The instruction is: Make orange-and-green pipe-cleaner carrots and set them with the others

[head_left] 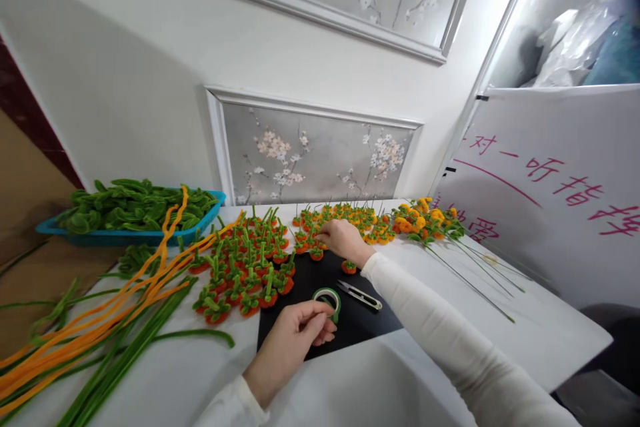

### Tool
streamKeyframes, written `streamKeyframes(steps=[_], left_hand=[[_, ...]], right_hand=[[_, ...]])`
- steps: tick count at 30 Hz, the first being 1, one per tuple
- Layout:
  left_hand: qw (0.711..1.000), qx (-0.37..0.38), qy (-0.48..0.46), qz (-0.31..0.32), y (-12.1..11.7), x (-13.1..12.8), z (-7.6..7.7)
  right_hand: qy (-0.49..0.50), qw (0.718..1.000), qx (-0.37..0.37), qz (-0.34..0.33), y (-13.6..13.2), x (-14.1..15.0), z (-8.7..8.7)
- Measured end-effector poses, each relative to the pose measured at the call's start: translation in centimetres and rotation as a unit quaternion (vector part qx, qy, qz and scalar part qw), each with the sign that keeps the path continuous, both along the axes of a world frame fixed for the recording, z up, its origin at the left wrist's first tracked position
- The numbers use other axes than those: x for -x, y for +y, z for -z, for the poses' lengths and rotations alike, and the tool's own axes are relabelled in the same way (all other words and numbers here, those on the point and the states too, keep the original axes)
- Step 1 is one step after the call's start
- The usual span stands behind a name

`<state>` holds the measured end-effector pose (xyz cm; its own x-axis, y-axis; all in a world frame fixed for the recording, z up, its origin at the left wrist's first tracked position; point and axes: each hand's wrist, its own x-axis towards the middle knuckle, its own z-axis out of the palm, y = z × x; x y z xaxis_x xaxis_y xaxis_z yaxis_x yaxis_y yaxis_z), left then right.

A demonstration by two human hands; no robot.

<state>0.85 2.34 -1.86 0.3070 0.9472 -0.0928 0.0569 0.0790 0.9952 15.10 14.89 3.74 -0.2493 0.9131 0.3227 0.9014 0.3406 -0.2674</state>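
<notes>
My left hand (300,328) is over the front of the black mat (325,340), fingers curled and thumb against the forefinger. Whether anything is in that pinch is hidden. Just behind its fingertips stands a roll of green tape (334,313). Farther back, my right hand (346,240) reaches among small orange-and-green chenille flower heads, fingertips pinched close above one flower head (316,254). I cannot make out whether it grips that piece. Between my hands lies a pair of thread snips (360,295). A single flower head (349,267) sits below my right wrist.
Left of the mat stand several orange flower heads with green stems (250,273). Orange chenille stems (150,287) and green ones (130,353) lie at left, before a blue tray (200,230) of green pieces. Finished-looking yellow flowers (420,217) lie at right, long stems (475,283) forward.
</notes>
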Motion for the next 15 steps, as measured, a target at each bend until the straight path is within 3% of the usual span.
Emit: streamKeyframes(steps=[9, 12, 15], left_hand=[[1.0, 0.011, 0.008, -0.002, 0.0, -0.1, -0.4], [1.0, 0.001, 0.017, 0.002, 0.1, 0.0, -0.2], [0.998, -0.034, 0.043, -0.015, 0.2, 0.2, 0.1]], right_hand=[[0.086, 0.995, -0.045, -0.019, -0.7, -2.8, -2.1], [0.134, 0.988, -0.07, -0.013, -2.1, -4.4, -2.6], [0.179, 0.98, -0.087, 0.001, -4.3, -5.8, -1.9]])
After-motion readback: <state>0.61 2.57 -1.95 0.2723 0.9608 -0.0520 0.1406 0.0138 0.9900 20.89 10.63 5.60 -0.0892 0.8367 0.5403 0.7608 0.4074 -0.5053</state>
